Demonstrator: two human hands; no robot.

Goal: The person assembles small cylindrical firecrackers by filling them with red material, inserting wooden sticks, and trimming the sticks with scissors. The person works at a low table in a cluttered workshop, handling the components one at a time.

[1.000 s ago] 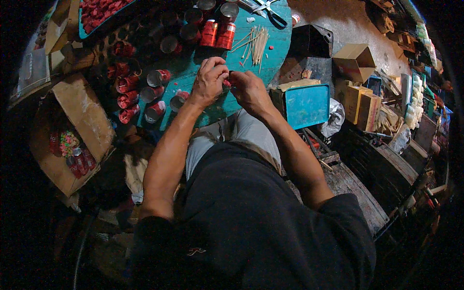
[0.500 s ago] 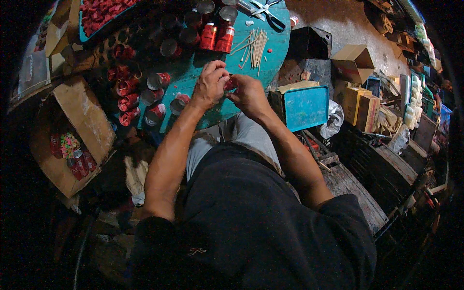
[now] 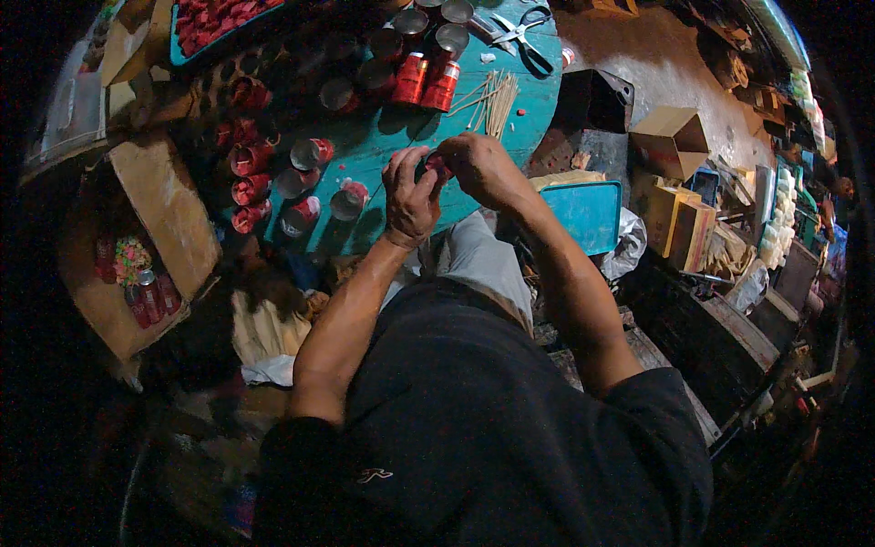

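Over the near edge of the green table, both hands come together around a small red piece whose kind I cannot make out. My left hand curls its fingers round it from the left. From the right, my right hand closes its fingertips at it. Just beyond stand two red cans, with a pile of thin wooden sticks to their right. Cut-open cans with silvery insides, such as this one, lie left of my hands.
Black-handled scissors lie at the table's far right. A blue tray of red pieces is at the far left. An open cardboard box holding cans stands at left. To the right are a blue tray and another open carton.
The view has shifted slightly. My right hand has turned and risen, its knuckles now higher over the red piece; my left hand sits slightly lower, with its fingers still round it.
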